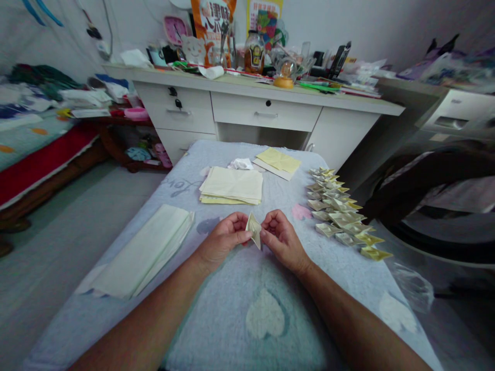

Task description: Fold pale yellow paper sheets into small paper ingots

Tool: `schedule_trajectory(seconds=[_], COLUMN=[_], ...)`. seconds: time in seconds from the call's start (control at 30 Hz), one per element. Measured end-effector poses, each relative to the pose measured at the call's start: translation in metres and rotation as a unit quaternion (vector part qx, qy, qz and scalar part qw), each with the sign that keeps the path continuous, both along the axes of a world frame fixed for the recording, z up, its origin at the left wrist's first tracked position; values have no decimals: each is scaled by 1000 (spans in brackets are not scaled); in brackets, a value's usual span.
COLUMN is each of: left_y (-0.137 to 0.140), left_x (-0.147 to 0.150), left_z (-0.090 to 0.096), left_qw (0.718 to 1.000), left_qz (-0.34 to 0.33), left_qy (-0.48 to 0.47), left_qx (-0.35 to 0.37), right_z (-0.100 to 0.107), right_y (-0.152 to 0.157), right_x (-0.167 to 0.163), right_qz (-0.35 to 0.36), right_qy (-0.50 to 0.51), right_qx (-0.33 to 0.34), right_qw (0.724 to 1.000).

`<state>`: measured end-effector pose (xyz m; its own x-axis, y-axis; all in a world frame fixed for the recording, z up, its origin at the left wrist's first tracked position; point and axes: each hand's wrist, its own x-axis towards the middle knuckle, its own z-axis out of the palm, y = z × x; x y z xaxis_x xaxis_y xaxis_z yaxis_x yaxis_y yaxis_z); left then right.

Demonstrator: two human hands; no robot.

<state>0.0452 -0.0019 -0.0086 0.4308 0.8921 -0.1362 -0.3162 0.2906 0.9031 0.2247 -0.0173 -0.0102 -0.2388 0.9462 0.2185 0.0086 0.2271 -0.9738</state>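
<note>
Between my two hands is a small folded paper boat (253,230) in pale cream, held on end above the cloth. My left hand (228,234) pinches its left side between thumb and fingers. On its right edge, the thumb and fingertips of my right hand (281,236) close on the paper. Just beyond my hands lies a stack of cream and yellow paper sheets (232,183). Rows of several finished paper boats (340,208) stand at the right edge of the table. A thick folded bundle of pale paper (143,252) rests on the left.
A blue patterned cloth (216,309) covers the table. Farther back are yellow sheets (279,161) and a crumpled white paper (242,164). A cluttered white desk (266,95) stands behind, with a washing machine (444,121) at right and a bed (34,139) at left.
</note>
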Motion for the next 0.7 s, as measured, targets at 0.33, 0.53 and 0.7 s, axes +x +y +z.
schedule_trajectory(seconds=[0.33, 0.53, 0.7], left_y=[3, 3, 4], left_x=[2, 2, 3], left_z=[-2, -4, -4], left_qw=[997, 997, 997], left_qz=[74, 76, 80], left_qy=[-31, -12, 4], left_qx=[5, 0, -14], right_z=[2, 3, 2], right_y=[-2, 3, 5], right_x=[0, 3, 4], right_qz=[-19, -39, -43], right_qy=[-160, -224, -273], right_qx=[143, 226, 234], right_qw=[976, 947, 932])
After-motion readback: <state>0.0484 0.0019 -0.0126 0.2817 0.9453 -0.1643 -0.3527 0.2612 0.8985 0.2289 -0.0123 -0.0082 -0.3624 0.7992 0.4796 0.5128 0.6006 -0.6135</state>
